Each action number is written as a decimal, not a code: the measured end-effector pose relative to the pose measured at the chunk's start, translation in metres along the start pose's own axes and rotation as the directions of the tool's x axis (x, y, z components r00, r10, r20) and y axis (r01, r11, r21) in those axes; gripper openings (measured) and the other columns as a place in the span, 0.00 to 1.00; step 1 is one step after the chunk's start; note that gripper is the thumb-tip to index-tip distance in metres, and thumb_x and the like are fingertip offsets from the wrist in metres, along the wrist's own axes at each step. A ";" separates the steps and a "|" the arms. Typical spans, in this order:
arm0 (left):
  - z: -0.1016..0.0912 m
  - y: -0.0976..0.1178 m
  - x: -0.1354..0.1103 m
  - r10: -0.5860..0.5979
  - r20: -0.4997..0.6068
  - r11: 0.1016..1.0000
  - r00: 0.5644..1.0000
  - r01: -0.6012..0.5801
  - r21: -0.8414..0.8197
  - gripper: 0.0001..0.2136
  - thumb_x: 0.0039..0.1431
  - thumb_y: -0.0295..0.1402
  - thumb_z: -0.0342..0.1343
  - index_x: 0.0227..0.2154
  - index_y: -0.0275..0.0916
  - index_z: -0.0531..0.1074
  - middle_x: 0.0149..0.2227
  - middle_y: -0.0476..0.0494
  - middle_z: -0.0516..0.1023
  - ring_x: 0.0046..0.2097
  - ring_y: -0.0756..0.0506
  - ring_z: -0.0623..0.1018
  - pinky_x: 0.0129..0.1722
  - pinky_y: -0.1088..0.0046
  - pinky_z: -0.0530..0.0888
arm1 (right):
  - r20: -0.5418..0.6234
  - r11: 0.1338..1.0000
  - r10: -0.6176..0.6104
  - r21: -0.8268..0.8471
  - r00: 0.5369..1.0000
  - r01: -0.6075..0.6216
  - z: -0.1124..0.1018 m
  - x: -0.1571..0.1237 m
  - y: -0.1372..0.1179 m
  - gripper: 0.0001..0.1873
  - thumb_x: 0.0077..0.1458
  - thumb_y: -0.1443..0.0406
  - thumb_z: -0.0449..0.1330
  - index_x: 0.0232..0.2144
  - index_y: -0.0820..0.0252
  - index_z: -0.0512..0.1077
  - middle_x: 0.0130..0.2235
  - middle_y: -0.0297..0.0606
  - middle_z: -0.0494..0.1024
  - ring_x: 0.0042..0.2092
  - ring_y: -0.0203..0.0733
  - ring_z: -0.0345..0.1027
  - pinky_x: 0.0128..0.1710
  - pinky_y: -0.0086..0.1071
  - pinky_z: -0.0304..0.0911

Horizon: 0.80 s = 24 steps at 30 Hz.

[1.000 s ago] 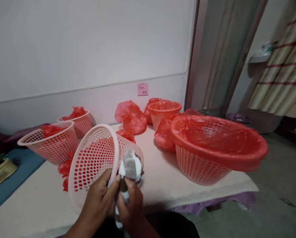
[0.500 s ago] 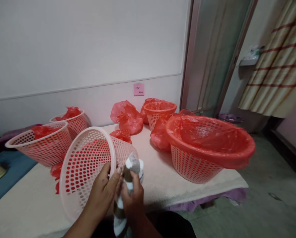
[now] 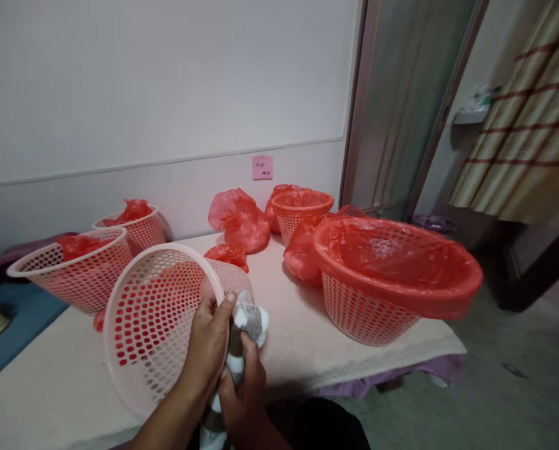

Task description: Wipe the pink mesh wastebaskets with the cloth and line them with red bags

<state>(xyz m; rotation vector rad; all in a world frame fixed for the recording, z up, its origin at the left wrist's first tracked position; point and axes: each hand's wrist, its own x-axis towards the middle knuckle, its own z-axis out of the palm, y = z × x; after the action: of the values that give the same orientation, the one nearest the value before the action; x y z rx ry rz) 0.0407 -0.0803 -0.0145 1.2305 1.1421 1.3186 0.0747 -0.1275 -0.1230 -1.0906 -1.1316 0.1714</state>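
Note:
A pale pink perforated plastic basket [image 3: 120, 369] lies tipped on its side, its wide mouth facing me. My left hand [image 3: 209, 340] is closed around the right side of its rim, fingers inside and thumb over the edge. My right hand [image 3: 244, 390] grips a bunched cloth [image 3: 249, 315] striped in grey, white and brown, right beside that rim. The cloth's lower end hangs toward my lap. Whether it touches the rim under my hands I cannot tell. Red plastic shows through the holes of the basket.
A large basket [image 3: 371, 315] lined with a red bag [image 3: 382, 259] stands to the right, with a smaller lined basket [image 3: 293, 222] behind. Two pink baskets [image 3: 96, 275] holding red bags are at left. Crumpled red bags [image 3: 242, 219] lie by the wall. The table [image 3: 302, 350] has a pale cover.
The tipped basket has shifted slightly left and turned a little. My left hand has moved higher along the rim, and my right hand has shifted slightly down with the cloth.

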 end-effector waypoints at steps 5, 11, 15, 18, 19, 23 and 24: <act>0.006 0.002 0.005 -0.043 0.044 0.988 0.998 0.049 -0.144 0.14 0.53 0.44 0.60 0.34 0.40 0.68 0.24 0.55 0.72 0.23 0.50 0.73 0.26 0.74 0.70 | 0.014 0.998 -0.036 -0.045 0.999 0.037 0.000 -0.009 0.004 0.34 0.47 0.71 0.51 0.59 0.56 0.58 0.50 0.44 0.76 0.49 0.49 0.73 0.45 0.42 0.73; 0.010 0.003 0.009 -0.057 0.016 0.977 0.998 0.059 -0.204 0.14 0.53 0.45 0.59 0.34 0.40 0.67 0.25 0.54 0.73 0.26 0.49 0.75 0.28 0.73 0.72 | 0.027 0.999 -0.037 -0.029 0.999 0.038 0.003 -0.009 0.008 0.36 0.45 0.68 0.56 0.59 0.59 0.57 0.48 0.45 0.77 0.46 0.50 0.75 0.44 0.41 0.73; 0.009 -0.003 0.011 -0.045 0.080 0.997 0.996 0.050 -0.055 0.16 0.53 0.46 0.58 0.36 0.38 0.70 0.27 0.50 0.75 0.28 0.47 0.76 0.31 0.70 0.73 | 0.074 0.984 0.147 0.094 0.986 -0.154 0.004 0.004 0.002 0.30 0.45 0.69 0.57 0.54 0.56 0.62 0.39 0.38 0.79 0.36 0.43 0.76 0.36 0.33 0.73; 0.000 -0.009 0.006 -0.037 0.176 0.998 0.984 0.029 0.047 0.18 0.54 0.45 0.57 0.41 0.37 0.71 0.36 0.42 0.79 0.36 0.43 0.79 0.36 0.67 0.75 | 0.055 0.950 0.242 0.187 0.969 -0.249 0.000 0.015 0.000 0.24 0.47 0.67 0.58 0.49 0.55 0.65 0.38 0.36 0.78 0.36 0.42 0.75 0.35 0.32 0.72; -0.006 -0.012 0.002 -0.028 0.229 0.996 0.973 0.009 0.086 0.19 0.55 0.45 0.57 0.43 0.37 0.71 0.40 0.40 0.79 0.40 0.42 0.79 0.40 0.66 0.75 | 0.056 0.936 0.273 0.214 0.960 -0.278 -0.003 0.020 0.001 0.22 0.48 0.67 0.58 0.48 0.55 0.66 0.38 0.37 0.78 0.37 0.42 0.75 0.36 0.32 0.72; -0.050 -0.033 -0.013 -0.045 0.534 0.886 0.844 -0.213 0.412 0.20 0.57 0.41 0.56 0.52 0.41 0.68 0.52 0.37 0.76 0.52 0.39 0.76 0.51 0.62 0.72 | 0.059 0.893 0.363 0.263 0.930 -0.365 -0.016 0.036 0.012 0.22 0.47 0.65 0.59 0.47 0.59 0.68 0.40 0.39 0.78 0.38 0.43 0.74 0.37 0.33 0.71; -0.065 -0.040 -0.015 -0.057 0.568 0.789 0.821 -0.311 0.529 0.22 0.55 0.39 0.58 0.53 0.42 0.68 0.53 0.38 0.75 0.52 0.38 0.75 0.52 0.60 0.71 | 0.044 0.888 0.377 0.265 0.925 -0.374 -0.019 0.039 0.016 0.22 0.46 0.65 0.58 0.46 0.60 0.68 0.40 0.40 0.77 0.37 0.43 0.73 0.37 0.33 0.71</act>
<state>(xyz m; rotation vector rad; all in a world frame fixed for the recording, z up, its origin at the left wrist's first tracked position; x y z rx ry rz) -0.0221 -0.0929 -0.0590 2.0445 1.0695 0.5790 0.1145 -0.1075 -0.1104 -1.0528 -0.8481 0.6101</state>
